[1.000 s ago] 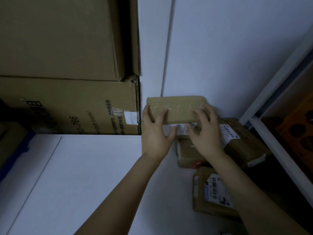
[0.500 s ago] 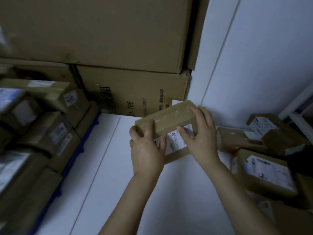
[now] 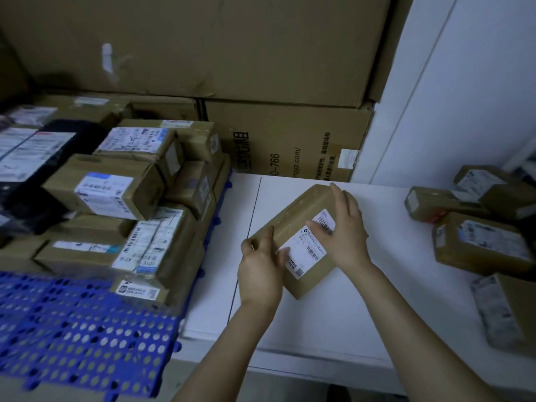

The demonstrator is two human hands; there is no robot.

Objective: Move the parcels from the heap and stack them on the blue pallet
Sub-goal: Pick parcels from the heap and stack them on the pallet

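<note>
Lower left of frame: blue perforated pallet [image 3: 81,338], its near portion bare; on its far portion, middle left, stacked parcels [image 3: 116,195], brown cartons with white shipping labels, in at least two layers, with a dark wrapped package [image 3: 43,175] at the left edge; behind them, across the top of the frame, large corrugated cartons [image 3: 261,68], the lower one printed with text. Centre: one brown taped parcel [image 3: 293,227] with a white barcode label on its upper face, held tilted above the white floor [image 3: 333,314], just right of the pallet edge; left hand [image 3: 261,271] grips its near left corner, fingers curled over the edge; right hand [image 3: 345,236] lies flat on the label with fingers spread, grasping the right side. Right of frame: heap of parcels [image 3: 478,239] on the floor against the white wall [image 3: 464,97], well apart from the pallet.
</note>
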